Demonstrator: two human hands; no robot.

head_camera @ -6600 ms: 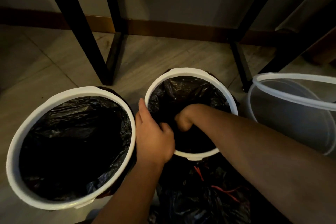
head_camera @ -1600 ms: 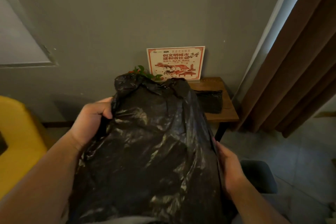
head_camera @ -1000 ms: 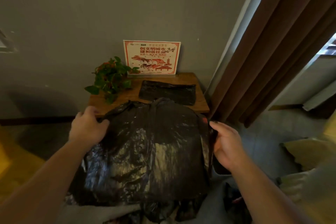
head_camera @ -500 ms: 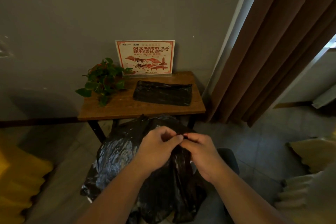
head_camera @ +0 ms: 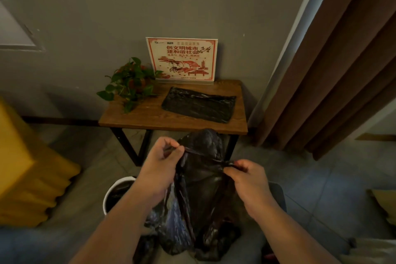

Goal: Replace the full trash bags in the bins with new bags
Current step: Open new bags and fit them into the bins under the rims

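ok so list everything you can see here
trash bag: one, black, held up in front of the table
folded bag: one, black, flat on the table
table: one, brown wood, black legs, against the wall
plant: one, green, table's back left corner
sign: one, red and cream, table's back edge
bin: one, white, black liner, floor at lower left
curtain: one, brown, right
cushioned furniture: one, yellow, far left
hands: two, bare; left hand and right hand each pinch the trash bag's top edge

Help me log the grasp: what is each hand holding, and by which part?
The black trash bag, by its top edge: the left hand pinches one side, the right hand the other.
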